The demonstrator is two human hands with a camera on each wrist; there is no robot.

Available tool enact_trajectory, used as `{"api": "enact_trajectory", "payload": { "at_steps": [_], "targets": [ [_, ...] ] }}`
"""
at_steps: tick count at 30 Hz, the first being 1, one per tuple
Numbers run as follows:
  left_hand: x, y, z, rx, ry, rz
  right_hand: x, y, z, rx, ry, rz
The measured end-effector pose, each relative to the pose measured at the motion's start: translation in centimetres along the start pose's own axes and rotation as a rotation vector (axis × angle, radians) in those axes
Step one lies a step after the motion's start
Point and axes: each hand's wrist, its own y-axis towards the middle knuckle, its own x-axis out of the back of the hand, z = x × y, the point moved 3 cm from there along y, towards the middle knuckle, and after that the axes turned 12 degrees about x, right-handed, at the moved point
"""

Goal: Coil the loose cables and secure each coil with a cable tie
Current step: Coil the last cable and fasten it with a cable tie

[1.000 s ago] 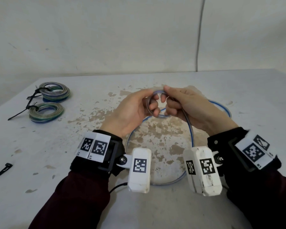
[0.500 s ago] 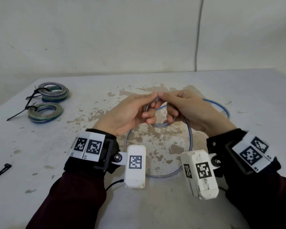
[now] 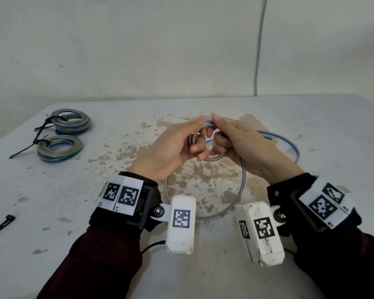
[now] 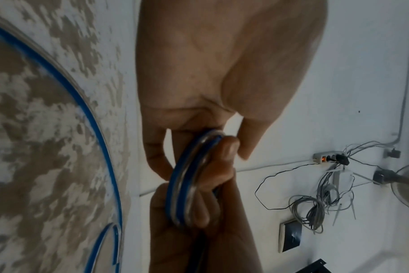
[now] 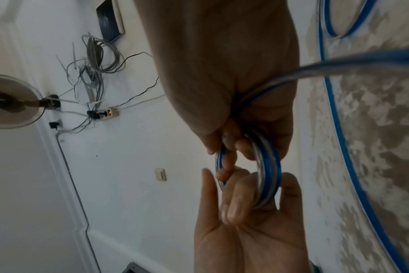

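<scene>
Stained white desk (image 3: 311, 244) against a bare wall. Both hands, left hand (image 3: 171, 147) and right hand (image 3: 242, 145), had fingers curled round a small blue-and-clear cable coil (image 3: 205, 143) above the desk's middle, loose cable (image 3: 240, 188) trailing down.

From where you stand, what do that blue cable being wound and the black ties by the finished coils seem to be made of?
Cable: apparently glossy clear plastic sheath with a blue stripe; it glints and bends into tight loops.
Black ties on the finished coils: probably matte plastic; thin, stiff tails stick out straight.
Table: painted white, worn through to brown patches; what lies beneath is unclear.
</scene>
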Motion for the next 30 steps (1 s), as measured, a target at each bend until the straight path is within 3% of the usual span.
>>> {"api": "enact_trajectory", "payload": {
  "at_steps": [12, 17, 30],
  "targets": [
    [0.9, -0.4, -0.8, -0.144, 0.259, -0.183, 1.0, -0.4, 1.2, 0.009, -0.100, -0.012],
    [1.9, -0.1, -0.5, -0.147, -0.024, -0.260, 0.0, -0.9, 0.6, 0.050, -0.127, 0.183],
    [1.4, 0.9, 0.5, 0.007, -0.405, -0.180, 0.4, -0.3, -0.1, 0.182, -0.307, -0.017]
  ]
}}
